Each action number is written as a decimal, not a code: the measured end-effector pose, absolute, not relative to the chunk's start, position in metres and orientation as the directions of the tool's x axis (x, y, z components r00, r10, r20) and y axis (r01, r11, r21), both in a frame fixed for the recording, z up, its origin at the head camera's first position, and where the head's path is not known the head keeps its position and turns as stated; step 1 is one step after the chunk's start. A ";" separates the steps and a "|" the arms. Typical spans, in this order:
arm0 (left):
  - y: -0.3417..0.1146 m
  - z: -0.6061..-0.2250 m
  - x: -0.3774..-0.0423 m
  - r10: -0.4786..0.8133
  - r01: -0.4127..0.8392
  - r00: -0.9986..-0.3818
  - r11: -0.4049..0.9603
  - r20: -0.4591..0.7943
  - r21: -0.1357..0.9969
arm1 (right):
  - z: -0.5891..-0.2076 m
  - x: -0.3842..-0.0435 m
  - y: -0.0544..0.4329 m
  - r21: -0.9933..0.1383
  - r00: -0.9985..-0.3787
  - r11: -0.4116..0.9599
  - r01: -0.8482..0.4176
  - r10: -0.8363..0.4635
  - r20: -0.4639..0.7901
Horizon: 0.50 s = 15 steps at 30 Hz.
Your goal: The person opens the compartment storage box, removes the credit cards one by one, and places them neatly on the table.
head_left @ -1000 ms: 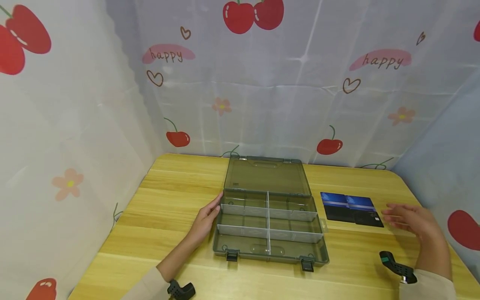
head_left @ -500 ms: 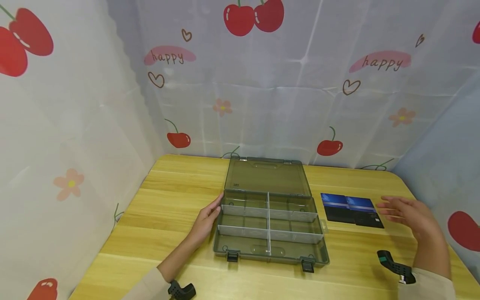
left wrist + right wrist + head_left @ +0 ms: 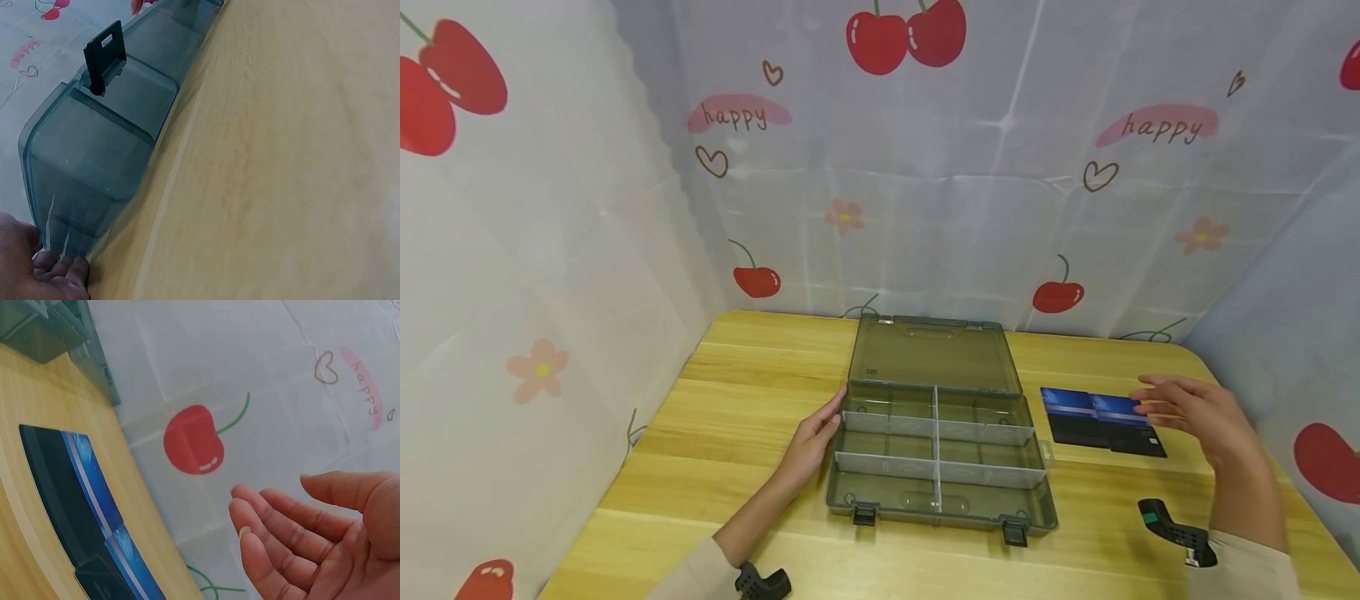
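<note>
A smoky transparent compartment box lies open on the table, its lid folded back. Pale dividers split it into several compartments. My left hand rests against the box's left side, fingers extended along the wall; in the left wrist view, the fingertips meet the box's end. To the right of the box lie two blue-and-black cards, edge to edge. My right hand hovers over the right end of the cards, fingers loosely spread, holding nothing; the right wrist view shows its palm and slightly bent fingers.
Two dark latches hang at the box's front edge. Behind the wooden table stands a white curtain printed with cherries, which also closes off both sides. A black camera mount sits at the right wrist.
My right hand has moved left and away from me, from beside the cards to over their right end. The left hand, the box and the cards stay in place.
</note>
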State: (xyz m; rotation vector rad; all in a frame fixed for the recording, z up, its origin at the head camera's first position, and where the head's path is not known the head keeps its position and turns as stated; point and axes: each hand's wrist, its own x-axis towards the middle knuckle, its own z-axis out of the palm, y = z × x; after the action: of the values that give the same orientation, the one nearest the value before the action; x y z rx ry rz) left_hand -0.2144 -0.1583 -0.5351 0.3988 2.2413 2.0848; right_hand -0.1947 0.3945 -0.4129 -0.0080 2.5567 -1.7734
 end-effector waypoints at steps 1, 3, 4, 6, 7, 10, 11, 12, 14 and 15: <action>-0.158 -0.535 -0.214 0.225 0.150 -0.965 0.056 0.134 0.987 | -0.412 -0.195 0.392 -0.937 -1.000 0.350 0.004 -0.027 -0.015; -0.158 -0.536 -0.214 0.226 0.150 -0.965 0.056 0.134 0.987 | -0.411 -0.196 0.386 -0.935 -0.999 0.353 -0.013 -0.041 -0.002; -0.158 -0.536 -0.214 0.225 0.151 -0.965 0.058 0.134 0.987 | -0.411 -0.196 0.383 -0.932 -0.999 0.362 -0.020 -0.046 0.004; -0.158 -0.536 -0.214 0.228 0.154 -0.964 0.058 0.137 0.986 | -0.410 -0.198 0.377 -0.924 -0.999 0.382 -0.031 -0.048 0.014; -0.158 -0.536 -0.214 0.227 0.155 -0.964 0.057 0.138 0.986 | -0.410 -0.198 0.374 -0.920 -0.999 0.389 -0.034 -0.046 0.018; -0.158 -0.536 -0.214 0.227 0.155 -0.964 0.056 0.138 0.986 | -0.409 -0.201 0.366 -0.909 -0.999 0.414 -0.042 -0.046 0.025; -0.158 -0.535 -0.214 0.227 0.155 -0.964 0.054 0.139 0.986 | -0.409 -0.201 0.364 -0.908 -0.998 0.416 -0.046 -0.052 0.026; -0.158 -0.535 -0.214 0.227 0.154 -0.964 0.052 0.138 0.987 | -0.408 -0.202 0.361 -0.907 -0.998 0.417 -0.050 -0.061 0.028; -0.158 -0.534 -0.213 0.227 0.153 -0.964 0.052 0.138 0.987 | -0.408 -0.204 0.356 -0.908 -0.996 0.416 -0.060 -0.082 0.028; -0.158 -0.534 -0.214 0.228 0.155 -0.964 0.052 0.139 0.987 | -0.409 -0.204 0.353 -0.909 -0.995 0.412 -0.064 -0.092 0.028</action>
State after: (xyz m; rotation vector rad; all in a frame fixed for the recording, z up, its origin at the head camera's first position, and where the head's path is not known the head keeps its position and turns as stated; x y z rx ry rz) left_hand -0.2136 -0.1579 -0.5342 0.4078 2.2384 2.0872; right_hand -0.2045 0.3528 -0.4085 -0.1447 2.6175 -1.6825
